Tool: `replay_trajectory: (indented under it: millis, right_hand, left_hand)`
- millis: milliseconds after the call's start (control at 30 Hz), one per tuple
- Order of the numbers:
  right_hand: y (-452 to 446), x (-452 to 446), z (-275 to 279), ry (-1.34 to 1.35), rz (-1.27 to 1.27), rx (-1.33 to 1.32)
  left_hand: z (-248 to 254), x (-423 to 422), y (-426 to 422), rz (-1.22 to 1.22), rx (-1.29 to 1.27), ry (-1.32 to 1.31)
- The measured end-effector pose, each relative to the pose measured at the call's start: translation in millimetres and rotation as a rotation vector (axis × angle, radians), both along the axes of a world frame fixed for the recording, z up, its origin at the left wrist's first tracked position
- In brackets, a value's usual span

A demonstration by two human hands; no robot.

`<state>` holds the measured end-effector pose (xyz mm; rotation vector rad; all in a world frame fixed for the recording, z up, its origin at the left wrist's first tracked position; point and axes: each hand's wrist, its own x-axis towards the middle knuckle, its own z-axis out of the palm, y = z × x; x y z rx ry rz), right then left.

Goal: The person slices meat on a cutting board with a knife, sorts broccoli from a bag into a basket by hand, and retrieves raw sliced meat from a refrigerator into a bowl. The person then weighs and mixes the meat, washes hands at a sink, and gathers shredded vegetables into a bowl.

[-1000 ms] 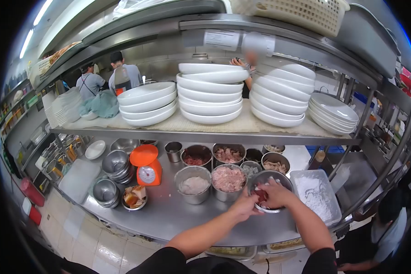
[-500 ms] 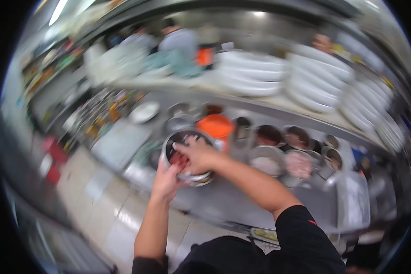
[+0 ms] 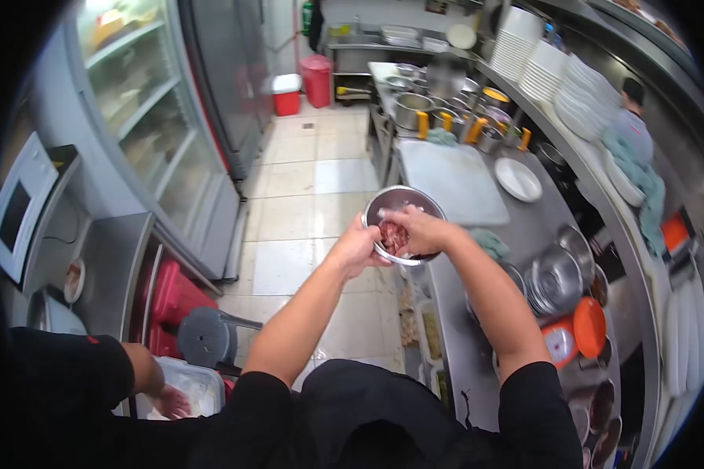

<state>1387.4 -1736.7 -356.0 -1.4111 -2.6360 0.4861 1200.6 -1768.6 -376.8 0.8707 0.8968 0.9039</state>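
Observation:
A round metal bowl [image 3: 432, 202] is held up in front of me, beside the counter edge and over the tiled floor. My left hand [image 3: 356, 248] is closed on its near left rim, thumb over the edge. Pieces of raw red meat [image 3: 394, 237] lie inside. My right hand [image 3: 421, 231] reaches into the bowl from the right, its fingers bent over the meat and touching it; some fingertips are hidden.
On the right, the steel counter [image 3: 477, 313] carries a white cutting board [image 3: 452, 181], a white plate [image 3: 518, 180], stacked metal bowls [image 3: 555, 277] and an orange scale [image 3: 559, 344]. A co-worker's hand [image 3: 170, 402] is over a plastic tub [image 3: 199, 383] at lower left. A grey stool [image 3: 207, 338] stands nearby.
My view has swung left from the counter to the aisle and fridges. The bowl has travelled with my hands; my right hand is still inside it, its fingers less spread.

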Motion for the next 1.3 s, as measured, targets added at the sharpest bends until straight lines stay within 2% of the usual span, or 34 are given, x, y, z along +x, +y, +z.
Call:
replay_trajectory:
  millis: [33, 100, 133, 167, 233, 300, 367, 400, 433, 500, 533, 633, 667, 767, 800, 833, 900, 1000, 1100, 1200, 1300]
  right_hand:
    - [12, -16, -5, -0.008, 0.076, -0.006]
    - [60, -50, -36, -0.104, 0.086, -0.026]
    - [85, -64, -60, 0.008, 0.051, 0.116]
    - [106, -79, -83, 0.126, 0.013, 0.250]
    - [135, -128, -104, 0.321, -0.128, 0.260]
    - [161, -148, -59, 0.174, 0.296, -0.397]
    - [174, -174, -35, -0.086, 0.180, -0.007]
    - [218, -181, -66, -0.022, 0.387, 0.160]
    - [248, -189, -72, 0.091, 0.507, 0.038]
    - [312, -205, -73, -0.028, 0.455, -0.182]
    - [332, -203, -66, -0.062, 0.342, -0.115]
    - [400, -198, -80, 0.231, -0.045, 0.137]
    - [421, -192, -78, 0.170, -0.058, 0.111]
    - [464, -169, -29, -0.011, -0.094, 0.022]
    - [483, -155, -20, -0.044, -0.074, 0.209]
    - [515, -145, -31, -0.039, -0.062, 0.304]
    - [596, -137, -55, -0.220, 0.042, 0.154]
    - [679, -151, -82, -0.041, -0.066, 0.308]
    - [741, -178, -78, 0.044, 0.094, 0.357]
    - [806, -209, -67, 0.192, 0.173, 0.322]
    - [908, -244, -70, 0.165, 0.183, 0.040]
  left_hand:
    - [-4, -10, 6, -0.019, 0.029, 0.021]
    - [-22, -29, 18, 0.117, -0.072, -0.002]
    - [-31, -44, 29, 0.092, -0.064, -0.044]
    - [-34, -56, 35, 0.171, -0.062, -0.029]
    - [-36, -83, 64, 0.318, -0.044, 0.004]
    - [-40, -123, 103, 0.346, -0.085, 0.098]
    - [-46, -150, 139, 0.352, -0.101, 0.142]
    - [-41, -159, 160, 0.353, -0.070, 0.139]
    - [-37, -165, 184, 0.344, -0.049, 0.145]
    - [-37, -168, 229, 0.348, -0.077, 0.089]
    - [-38, -164, 256, 0.368, -0.085, 0.054]
    - [-32, -149, 335, 0.355, -0.076, 0.048]
    - [-28, -141, 363, 0.353, -0.086, 0.059]
    - [-26, -124, 442, 0.304, -0.073, 0.089]
    - [-26, -119, 465, 0.268, -0.064, 0.062]
    - [-26, -113, 492, 0.234, -0.054, 0.032]
    - [-33, -101, 543, 0.266, -0.074, 0.069]
    - [-48, -106, 617, 0.312, -0.090, 0.018]
    - [-47, -135, 684, 0.434, -0.043, 0.074]
    - [-32, -170, 755, 0.414, 0.008, 0.157]
    - [-36, -185, 851, 0.431, 0.052, 0.181]
